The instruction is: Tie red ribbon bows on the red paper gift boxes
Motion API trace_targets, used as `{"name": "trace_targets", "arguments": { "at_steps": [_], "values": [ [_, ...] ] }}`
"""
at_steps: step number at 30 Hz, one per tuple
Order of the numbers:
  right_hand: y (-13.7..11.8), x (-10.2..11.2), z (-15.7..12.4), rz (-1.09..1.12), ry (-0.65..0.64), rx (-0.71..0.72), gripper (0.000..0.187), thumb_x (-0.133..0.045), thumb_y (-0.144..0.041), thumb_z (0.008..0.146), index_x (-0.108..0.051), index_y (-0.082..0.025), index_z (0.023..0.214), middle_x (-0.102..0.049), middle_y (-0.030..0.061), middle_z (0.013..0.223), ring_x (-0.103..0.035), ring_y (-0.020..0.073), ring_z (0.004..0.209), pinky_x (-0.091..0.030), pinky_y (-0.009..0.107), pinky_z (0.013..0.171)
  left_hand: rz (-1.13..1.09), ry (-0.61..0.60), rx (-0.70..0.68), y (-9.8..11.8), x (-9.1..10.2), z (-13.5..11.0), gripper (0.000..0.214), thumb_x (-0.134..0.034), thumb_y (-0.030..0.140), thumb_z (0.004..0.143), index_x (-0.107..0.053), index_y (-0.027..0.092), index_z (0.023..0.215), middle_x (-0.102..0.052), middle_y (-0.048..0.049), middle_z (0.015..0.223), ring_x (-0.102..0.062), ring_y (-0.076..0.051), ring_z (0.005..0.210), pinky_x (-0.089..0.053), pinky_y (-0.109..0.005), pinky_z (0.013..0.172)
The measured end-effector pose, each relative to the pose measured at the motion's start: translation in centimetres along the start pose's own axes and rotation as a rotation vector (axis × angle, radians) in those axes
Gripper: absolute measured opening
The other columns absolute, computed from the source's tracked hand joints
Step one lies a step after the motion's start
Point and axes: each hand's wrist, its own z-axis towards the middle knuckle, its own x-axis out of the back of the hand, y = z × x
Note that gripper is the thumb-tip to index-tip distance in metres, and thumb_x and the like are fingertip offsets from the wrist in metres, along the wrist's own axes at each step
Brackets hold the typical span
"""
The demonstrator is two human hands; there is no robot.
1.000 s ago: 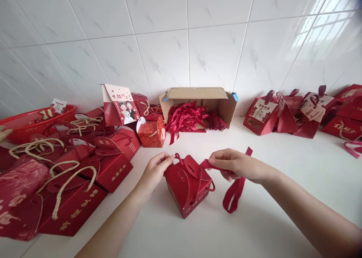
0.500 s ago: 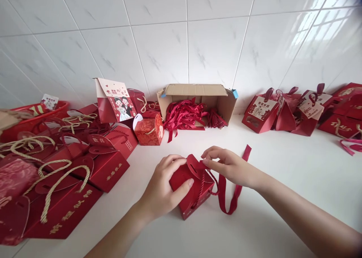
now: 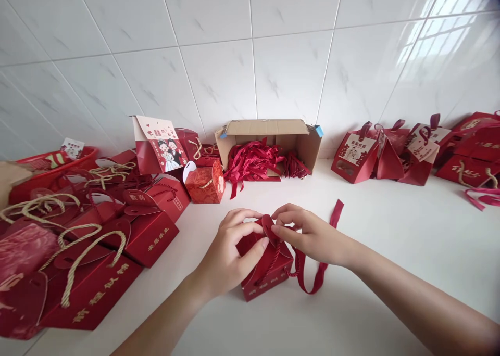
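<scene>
A small red gift box [image 3: 265, 270] with a red cord handle stands on the white counter in front of me. My left hand [image 3: 230, 254] grips its left side and top, thumb against the front flap. My right hand [image 3: 308, 233] pinches the rounded top flap together with a dark red ribbon [image 3: 312, 272]. The ribbon loops down to the right of the box, and one end sticks up behind my right wrist.
Many red boxes with rope handles [image 3: 97, 257] are heaped at the left, beside a red basket [image 3: 50, 163]. An open cardboard box of red ribbons [image 3: 269, 148] lies against the tiled wall. More red gift bags [image 3: 394, 153] stand at the right.
My left hand left the box's top edge and now grasps its side. My right hand moved left onto the top flap with the ribbon, and the box has tilted slightly.
</scene>
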Motion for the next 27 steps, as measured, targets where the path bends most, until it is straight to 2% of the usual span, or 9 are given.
{"name": "trace_targets", "arguments": {
  "at_steps": [4,7,10,13,15,18,20,23,27],
  "values": [
    [-0.2,-0.2,-0.1,-0.096,0.024,0.011,0.025,-0.046,-0.035,0.089,-0.061,-0.021,0.075,-0.057,0.0064,0.100,-0.052,0.0223,0.101,-0.042,0.038,0.089,-0.045,0.016,0.031,0.6,0.1,0.3,0.014,-0.048,0.025,0.086,-0.058,0.021,0.078,-0.058,-0.0052,0.110,-0.049,-0.021,0.112,-0.038,-0.035,0.099],
    [-0.3,0.1,-0.2,-0.171,0.100,0.017,0.019,-0.052,-0.038,0.086,-0.060,-0.022,0.092,-0.056,0.0079,0.108,-0.050,0.0247,0.106,-0.043,0.042,0.091,-0.106,-0.029,0.079,1.4,0.7,0.5,0.017,-0.043,0.026,0.088,-0.053,0.021,0.076,-0.059,-0.0040,0.106,-0.053,-0.020,0.105,-0.042,-0.033,0.092],
    [-0.3,0.7,0.0,-0.115,0.076,0.146,0.032,-0.052,-0.039,0.087,-0.053,-0.027,0.116,-0.050,0.0071,0.128,-0.041,0.0246,0.123,-0.037,0.044,0.101,-0.149,-0.098,0.153,2.4,1.7,1.0,0.020,-0.037,0.032,0.091,-0.050,0.022,0.078,-0.059,-0.0028,0.096,-0.055,-0.019,0.091,-0.045,-0.031,0.079],
    [-0.6,1.1,0.4,0.030,0.019,0.300,0.041,-0.051,-0.037,0.089,-0.046,-0.030,0.128,-0.043,0.0046,0.139,-0.036,0.0214,0.130,-0.031,0.042,0.107,-0.088,-0.024,0.100,3.7,2.8,1.7,0.019,-0.038,0.034,0.091,-0.050,0.023,0.082,-0.055,-0.0010,0.086,-0.053,-0.018,0.085,-0.043,-0.031,0.079],
    [-1.1,1.2,0.9,0.163,0.015,0.350,0.045,-0.053,-0.035,0.088,-0.043,-0.029,0.132,-0.052,0.0060,0.130,-0.047,0.0197,0.121,-0.038,0.039,0.101,-0.068,0.068,0.031,4.4,3.4,1.9,0.018,-0.039,0.034,0.091,-0.051,0.023,0.083,-0.054,-0.0007,0.086,-0.052,-0.018,0.086,-0.042,-0.030,0.081],
    [-2.5,1.6,1.2,0.288,0.008,0.341,0.037,-0.057,-0.034,0.086,-0.053,-0.023,0.121,-0.068,0.0036,0.092,-0.063,0.0167,0.088,-0.049,0.034,0.083,-0.099,0.158,-0.005,5.1,3.8,1.4,0.016,-0.039,0.034,0.091,-0.052,0.024,0.089,-0.056,-0.0010,0.091,-0.053,-0.018,0.092,-0.042,-0.030,0.083],
    [-3.8,2.3,1.1,0.252,0.097,0.332,0.024,-0.062,-0.035,0.082,-0.063,-0.020,0.101,-0.067,0.0019,0.077,-0.063,0.0157,0.077,-0.049,0.032,0.077,-0.093,0.244,-0.017,5.0,3.3,0.2,0.013,-0.041,0.032,0.091,-0.049,0.025,0.098,-0.056,-0.0020,0.098,-0.053,-0.019,0.099,-0.042,-0.032,0.088],
    [-5.5,4.3,-0.2,0.234,0.357,0.377,0.014,-0.065,-0.034,0.080,-0.066,-0.021,0.082,-0.066,0.0023,0.080,-0.062,0.0163,0.079,-0.048,0.031,0.074,0.083,0.342,-0.106,4.0,1.5,-2.1,0.015,-0.052,0.028,0.085,-0.046,0.025,0.099,-0.051,-0.0062,0.111,-0.047,-0.023,0.111,-0.038,-0.038,0.096],
    [-5.9,8.4,-2.9,0.356,0.580,0.451,0.011,-0.064,-0.039,0.081,-0.063,-0.029,0.084,-0.064,0.0018,0.088,-0.062,0.0210,0.086,-0.049,0.037,0.075,0.504,0.235,-0.265,1.9,-1.0,-4.4,0.021,-0.061,0.022,0.078,-0.056,0.025,0.098,-0.040,-0.0111,0.130,-0.036,-0.032,0.119,-0.037,-0.049,0.096]
  ]
}}
